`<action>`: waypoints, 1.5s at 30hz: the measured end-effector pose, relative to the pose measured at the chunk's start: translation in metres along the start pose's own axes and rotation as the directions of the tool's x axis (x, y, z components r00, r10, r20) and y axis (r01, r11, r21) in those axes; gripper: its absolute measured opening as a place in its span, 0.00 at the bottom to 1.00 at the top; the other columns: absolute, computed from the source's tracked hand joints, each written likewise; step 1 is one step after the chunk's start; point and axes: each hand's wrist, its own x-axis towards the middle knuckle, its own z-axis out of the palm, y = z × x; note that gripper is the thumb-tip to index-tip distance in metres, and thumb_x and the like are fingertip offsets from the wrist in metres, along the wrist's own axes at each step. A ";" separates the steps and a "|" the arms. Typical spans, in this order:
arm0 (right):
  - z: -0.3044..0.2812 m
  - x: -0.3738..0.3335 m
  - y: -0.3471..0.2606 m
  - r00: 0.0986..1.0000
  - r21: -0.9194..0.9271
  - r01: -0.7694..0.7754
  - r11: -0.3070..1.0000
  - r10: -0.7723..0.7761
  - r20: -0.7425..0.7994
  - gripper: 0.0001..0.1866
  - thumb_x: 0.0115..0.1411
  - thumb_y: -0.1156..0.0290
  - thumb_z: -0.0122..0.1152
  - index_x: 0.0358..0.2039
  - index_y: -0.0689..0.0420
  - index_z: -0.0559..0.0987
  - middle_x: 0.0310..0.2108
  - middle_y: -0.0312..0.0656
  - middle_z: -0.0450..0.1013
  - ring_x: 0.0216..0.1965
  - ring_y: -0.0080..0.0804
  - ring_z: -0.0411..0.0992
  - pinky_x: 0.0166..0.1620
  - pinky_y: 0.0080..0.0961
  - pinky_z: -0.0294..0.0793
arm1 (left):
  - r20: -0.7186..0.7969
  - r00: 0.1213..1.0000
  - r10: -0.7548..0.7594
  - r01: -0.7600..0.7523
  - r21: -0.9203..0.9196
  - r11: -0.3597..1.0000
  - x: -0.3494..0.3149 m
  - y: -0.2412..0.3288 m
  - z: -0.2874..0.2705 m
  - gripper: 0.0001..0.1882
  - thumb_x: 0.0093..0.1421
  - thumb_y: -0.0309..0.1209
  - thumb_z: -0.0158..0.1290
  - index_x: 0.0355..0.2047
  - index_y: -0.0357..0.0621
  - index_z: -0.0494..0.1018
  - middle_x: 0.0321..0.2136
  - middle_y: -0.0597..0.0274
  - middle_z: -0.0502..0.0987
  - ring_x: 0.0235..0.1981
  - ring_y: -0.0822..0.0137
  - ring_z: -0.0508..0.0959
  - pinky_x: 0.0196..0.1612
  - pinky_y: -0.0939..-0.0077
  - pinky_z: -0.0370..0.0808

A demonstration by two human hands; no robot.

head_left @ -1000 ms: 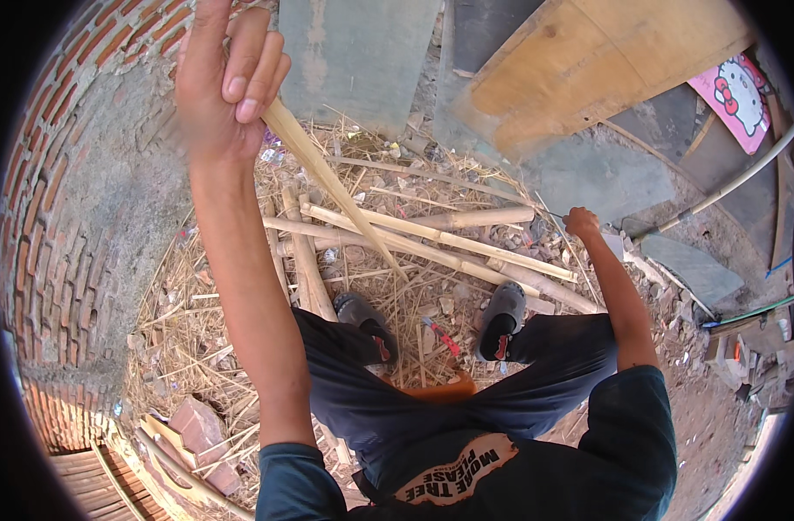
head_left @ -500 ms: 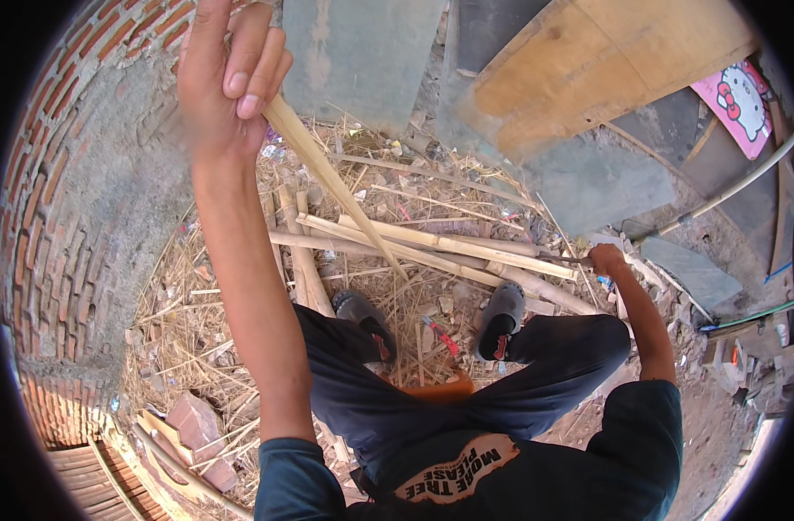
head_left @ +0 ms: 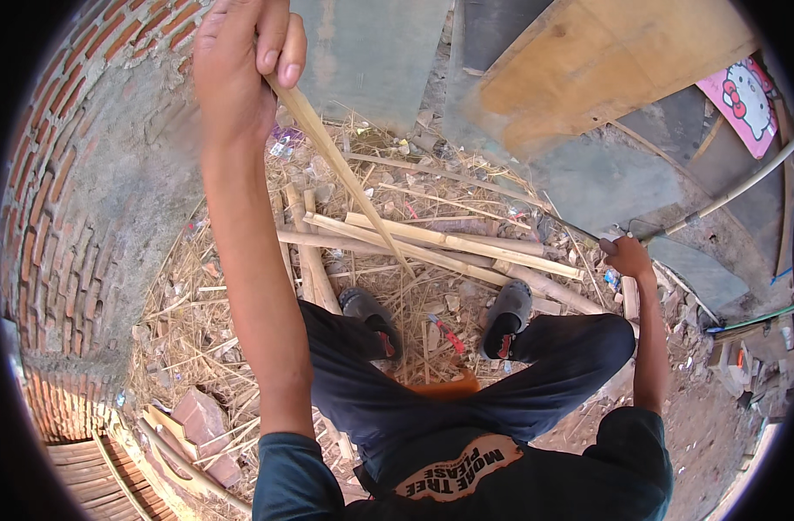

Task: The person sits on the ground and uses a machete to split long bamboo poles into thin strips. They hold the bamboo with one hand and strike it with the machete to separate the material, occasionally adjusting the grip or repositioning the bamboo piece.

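My left hand point(head_left: 245, 74), raised at the upper left, is closed round the upper part of a pale bamboo strip point(head_left: 336, 161). The strip slants down to the right, its lower end near the split bamboo pieces point(head_left: 466, 243) in front of my feet. Out to the right, my right hand point(head_left: 629, 258) is a closed fist beyond the right ends of those pieces. The narrow dark knife-like tool it grips is nearly all hidden at this angle, so its blade cannot be made out. Tool and bamboo strip are apart.
Dry shavings and rubble point(head_left: 214, 304) litter the ground round my shoes point(head_left: 510, 308). A brick wall point(head_left: 58, 252) rises at the left. Grey sheets point(head_left: 371, 61) and a brown board point(head_left: 605, 61) lie ahead. A pale pipe point(head_left: 735, 187) runs along the right.
My right hand has moved up and right, away from the bamboo pieces, and its tool has swung largely out of sight. My left hand has shifted slightly right, still holding the strip.
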 end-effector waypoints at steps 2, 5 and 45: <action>-0.022 -0.036 -0.043 0.996 0.375 0.072 0.924 -0.045 -0.079 0.21 0.56 0.59 0.68 0.38 0.66 0.83 0.32 0.52 0.80 0.35 0.46 0.80 0.41 0.41 0.77 | -0.121 0.988 0.093 -0.072 0.164 0.984 0.009 -0.012 0.003 0.16 0.75 0.45 0.45 0.40 0.46 0.73 0.09 0.75 0.57 0.07 0.78 0.60 0.11 0.85 0.58; -0.025 -0.089 -0.114 0.999 0.859 0.029 0.512 0.019 -0.044 0.17 0.61 0.63 0.65 0.40 0.66 0.78 0.25 0.41 0.73 0.27 0.33 0.73 0.34 0.33 0.73 | -0.160 0.987 -0.032 0.051 0.120 0.991 0.009 -0.003 0.011 0.12 0.76 0.40 0.45 0.46 0.46 0.71 0.10 0.74 0.57 0.09 0.77 0.61 0.14 0.84 0.60; 0.266 -0.102 -0.354 0.962 0.789 0.271 0.551 -0.187 -0.201 0.24 0.62 0.53 0.64 0.41 0.66 0.78 0.25 0.57 0.75 0.27 0.55 0.76 0.35 0.45 0.74 | 0.190 0.982 -0.007 0.028 -0.106 0.994 -0.031 0.033 -0.024 0.20 0.73 0.29 0.47 0.62 0.39 0.63 0.12 0.78 0.56 0.09 0.82 0.56 0.15 0.84 0.54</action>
